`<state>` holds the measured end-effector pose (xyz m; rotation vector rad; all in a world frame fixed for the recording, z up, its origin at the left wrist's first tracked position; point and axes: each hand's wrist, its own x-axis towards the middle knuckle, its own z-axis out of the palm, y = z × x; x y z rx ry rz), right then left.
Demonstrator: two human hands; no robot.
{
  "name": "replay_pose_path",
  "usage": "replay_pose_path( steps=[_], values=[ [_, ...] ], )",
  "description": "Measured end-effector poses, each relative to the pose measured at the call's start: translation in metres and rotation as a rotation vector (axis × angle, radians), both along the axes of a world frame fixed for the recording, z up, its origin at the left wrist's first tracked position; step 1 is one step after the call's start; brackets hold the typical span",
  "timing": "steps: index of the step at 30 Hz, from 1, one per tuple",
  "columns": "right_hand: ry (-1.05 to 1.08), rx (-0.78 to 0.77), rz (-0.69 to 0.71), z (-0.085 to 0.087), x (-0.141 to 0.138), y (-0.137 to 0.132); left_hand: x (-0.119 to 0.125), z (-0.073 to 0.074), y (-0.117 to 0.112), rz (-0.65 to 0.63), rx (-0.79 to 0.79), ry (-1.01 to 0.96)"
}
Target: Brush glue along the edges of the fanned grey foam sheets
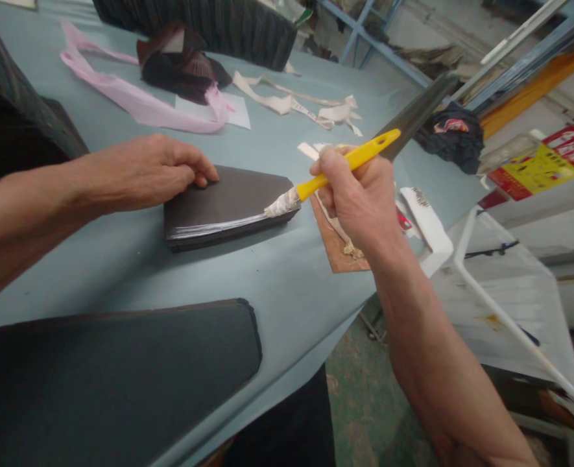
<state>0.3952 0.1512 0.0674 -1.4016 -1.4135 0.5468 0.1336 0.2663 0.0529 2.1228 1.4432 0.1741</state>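
A stack of dark flat panels (238, 191) lies on the table, narrowing toward its right end. My left hand (155, 170) presses on its far left part, fingers curled together at the edge. In my right hand (359, 188) is a brush (347, 165) with a yellow handle, held between thumb and fingers. Its bristles, caked in something white, touch the near right edge of the stack. White wet-looking streaks (213, 225) run along that near edge, left of the bristles. What lies under my left fingertips is hidden.
A large dark panel (121, 383) lies nearest me on the pale blue table (287, 272). To the right are a brown board (335, 250) and a white bent piece (427, 233). Pink cloth (135, 110), cream strips (296, 107) and dark ribbed pieces (209, 29) lie behind.
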Motion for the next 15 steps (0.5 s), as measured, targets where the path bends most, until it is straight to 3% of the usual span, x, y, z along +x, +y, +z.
replay_pose_path(
  steps=[4, 15],
  values=[
    [-0.019, -0.026, 0.007, -0.006, -0.003, 0.001, 0.002, 0.001, -0.002, 0.006, -0.004, -0.008],
    [-0.062, -0.026, -0.152, -0.008, 0.016, 0.011, 0.004, 0.002, -0.002, 0.057, 0.001, 0.007]
  ],
)
